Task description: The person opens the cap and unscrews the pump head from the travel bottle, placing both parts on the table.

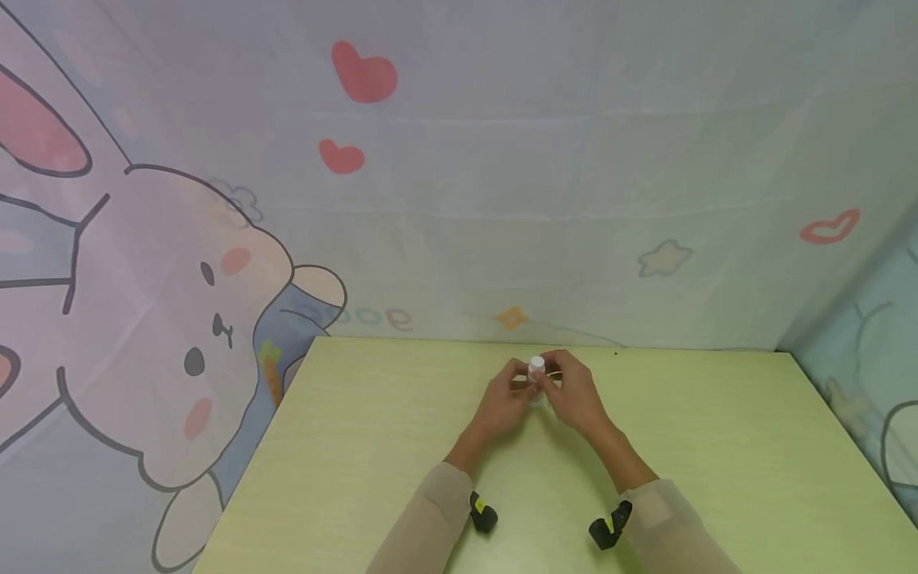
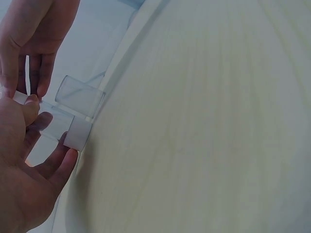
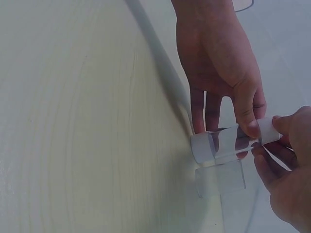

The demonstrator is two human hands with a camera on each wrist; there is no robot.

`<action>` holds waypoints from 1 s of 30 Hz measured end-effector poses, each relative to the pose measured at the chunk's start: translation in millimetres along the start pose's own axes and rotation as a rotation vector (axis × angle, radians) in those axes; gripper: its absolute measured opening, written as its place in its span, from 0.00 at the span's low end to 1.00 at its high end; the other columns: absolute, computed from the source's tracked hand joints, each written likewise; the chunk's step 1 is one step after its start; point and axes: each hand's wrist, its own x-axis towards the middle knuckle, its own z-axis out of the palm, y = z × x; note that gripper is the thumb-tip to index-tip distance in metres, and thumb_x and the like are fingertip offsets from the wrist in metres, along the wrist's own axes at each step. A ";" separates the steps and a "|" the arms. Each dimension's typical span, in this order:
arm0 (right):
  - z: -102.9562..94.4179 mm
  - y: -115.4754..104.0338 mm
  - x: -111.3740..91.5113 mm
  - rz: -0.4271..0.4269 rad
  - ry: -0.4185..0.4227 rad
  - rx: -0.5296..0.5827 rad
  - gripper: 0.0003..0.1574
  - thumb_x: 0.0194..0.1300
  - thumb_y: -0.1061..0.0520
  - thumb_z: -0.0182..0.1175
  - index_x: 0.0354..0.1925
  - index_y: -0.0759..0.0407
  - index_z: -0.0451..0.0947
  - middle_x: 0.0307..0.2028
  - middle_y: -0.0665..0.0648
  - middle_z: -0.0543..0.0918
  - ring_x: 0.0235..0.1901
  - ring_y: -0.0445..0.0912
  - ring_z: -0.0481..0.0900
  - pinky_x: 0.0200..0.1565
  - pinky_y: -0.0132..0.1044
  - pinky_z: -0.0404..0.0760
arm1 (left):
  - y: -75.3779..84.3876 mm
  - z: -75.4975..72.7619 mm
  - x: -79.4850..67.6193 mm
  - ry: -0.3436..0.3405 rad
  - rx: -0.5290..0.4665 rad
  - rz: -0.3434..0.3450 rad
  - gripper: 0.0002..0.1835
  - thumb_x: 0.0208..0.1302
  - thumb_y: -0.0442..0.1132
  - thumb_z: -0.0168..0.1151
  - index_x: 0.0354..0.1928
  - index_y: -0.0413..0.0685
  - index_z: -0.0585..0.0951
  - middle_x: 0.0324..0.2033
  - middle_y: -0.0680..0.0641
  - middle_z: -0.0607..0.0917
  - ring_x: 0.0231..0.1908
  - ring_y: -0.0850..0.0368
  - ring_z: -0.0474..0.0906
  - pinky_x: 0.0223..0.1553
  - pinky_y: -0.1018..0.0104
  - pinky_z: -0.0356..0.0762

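Note:
Both hands meet around a small clear bottle with a white cap (image 1: 537, 363) near the table's far edge. My left hand (image 1: 505, 402) grips the bottle from the left, its fingertips at the white base band (image 2: 78, 133) and its thumb up near the cap. From the other side, my right hand (image 1: 574, 395) pinches the white cap (image 3: 268, 130) between thumb and fingers. The bottle stands upright, its base close over the tabletop. Right beside it is a clear open cylinder (image 3: 221, 178), which neither hand grips; it also shows in the left wrist view.
A pale yellow-green table (image 1: 703, 430) spreads out around the hands. Behind it hangs a cloth backdrop (image 1: 502, 199) printed with a rabbit and hearts. Black wrist devices (image 1: 610, 526) sit at both beige sleeves (image 1: 433, 510).

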 end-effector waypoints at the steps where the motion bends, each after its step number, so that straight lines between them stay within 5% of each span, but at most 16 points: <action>1: 0.0 -0.2 -0.2 0.001 -0.001 -0.002 0.15 0.76 0.60 0.65 0.56 0.66 0.78 0.53 0.63 0.84 0.55 0.59 0.83 0.60 0.55 0.83 | 0.0 0.0 -0.1 -0.001 0.000 0.000 0.12 0.79 0.46 0.63 0.58 0.55 0.77 0.65 0.47 0.81 0.62 0.44 0.83 0.56 0.57 0.86; 30: 0.7 -2.6 1.4 -0.004 0.046 0.000 0.17 0.73 0.60 0.69 0.54 0.67 0.78 0.51 0.64 0.83 0.53 0.59 0.82 0.56 0.58 0.84 | 2.2 -0.9 -0.6 0.000 0.008 -0.005 0.13 0.79 0.48 0.64 0.57 0.55 0.77 0.66 0.47 0.81 0.62 0.44 0.83 0.58 0.56 0.85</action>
